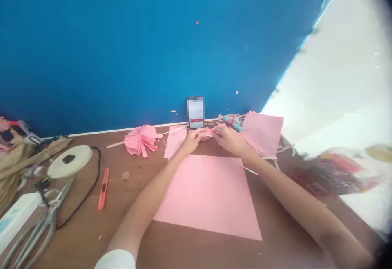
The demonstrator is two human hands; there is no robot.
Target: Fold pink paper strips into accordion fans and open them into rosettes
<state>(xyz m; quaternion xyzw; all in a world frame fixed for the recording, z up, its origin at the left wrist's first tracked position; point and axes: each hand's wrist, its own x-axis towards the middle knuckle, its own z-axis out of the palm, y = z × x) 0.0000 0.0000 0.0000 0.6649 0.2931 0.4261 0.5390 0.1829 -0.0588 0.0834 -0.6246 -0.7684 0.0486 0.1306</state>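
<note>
1. Surface and room: brown tabletop (82,240) set against a blue wall (137,48). The wall is marked with small pale chips and one orange speck. A bright white area rises on the right.
2. Landmark: large pink sheet (208,195), four-cornered, smooth, lying flat on the tabletop. All places below are given relative to it.
3. Left of the large pink sheet: red cutter (103,189), slim and straight; farther left, metal scissors (50,214) with long looped handles, a pale disc (81,160) with a dark centre, and a dark cord (99,169) curving past both.
4. Beyond its far left corner: pink pleated rosette (141,140), its folds fanned out, and nearer the sheet a smaller pink sheet (176,140), flat.
5. Beyond its far edge: phone (196,113), upright against the wall, screen lit and partly pixelated.
6. Beyond its far right corner: pink paper stack (265,132), thin pale strips, and a teal-and-pink tube (232,124).
7. Grip: left hand (194,137) and right hand (226,138) meet just beyond the far edge of the large pink sheet. A small pink paper piece (211,131) lies between their fingertips, pinched by the right hand's grip; the left hand's fingers reach it, but whether they clasp it I cannot tell. Fine detail there is blurred.
</note>
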